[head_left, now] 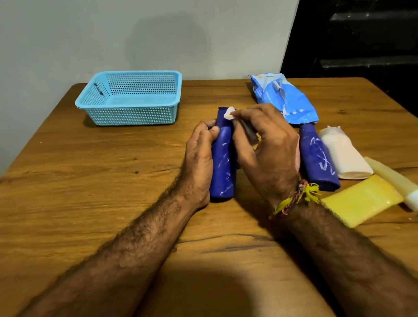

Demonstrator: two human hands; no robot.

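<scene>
Your left hand (201, 156) grips the blue bottle (223, 167) round its body, fingers curled. The bottle's at the worktop (104, 194) centre, base toward you, neck pointing away. Your right hand (265, 142) pinches a small white pad (229, 113) against the neck. Light-blue basket (132, 114) sits back left, well apart. On the right: torn blue packet (284, 100), 2nd blue bottle (316, 158), white bottle (345, 155), yellow pack (360, 200), capped tube (396, 181).

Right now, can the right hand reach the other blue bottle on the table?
Probably yes: the second blue bottle lies beside the right hand, nothing between, though that hand pinches a white wipe.
</scene>
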